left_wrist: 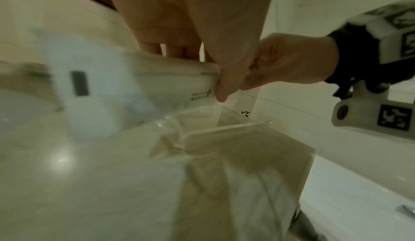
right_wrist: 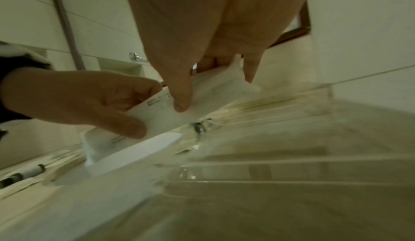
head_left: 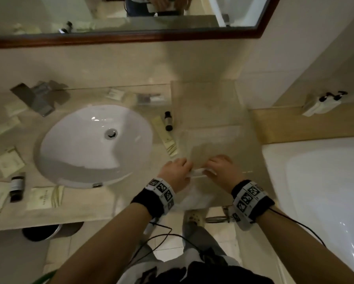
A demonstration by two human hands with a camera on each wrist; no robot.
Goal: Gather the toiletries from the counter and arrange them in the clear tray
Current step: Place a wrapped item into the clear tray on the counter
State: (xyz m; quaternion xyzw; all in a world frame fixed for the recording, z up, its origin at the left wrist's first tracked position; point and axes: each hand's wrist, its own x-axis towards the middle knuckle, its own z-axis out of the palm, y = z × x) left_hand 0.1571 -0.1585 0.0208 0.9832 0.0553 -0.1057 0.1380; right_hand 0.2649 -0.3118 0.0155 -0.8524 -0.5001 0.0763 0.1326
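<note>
Black wristbands (head_left: 151,201) — checkered marker tags.

Both forearms reaching forward side by side, each wrist wrapped in a dark band carrying white marker blocks. Left hand (head_left: 177,170) palm down, fingers curled, thumb and fingers pinching one end of a thin white packet (head_left: 197,173). Right hand (head_left: 221,168) just beside it, knuckles up, thumb pressed on the packet's top face, fingers tucked behind the far edge. Hands close together, thumbs nearly meeting over the packet in the left wrist view. Thin black cables trailing from both wrist bands back toward the body.
</note>
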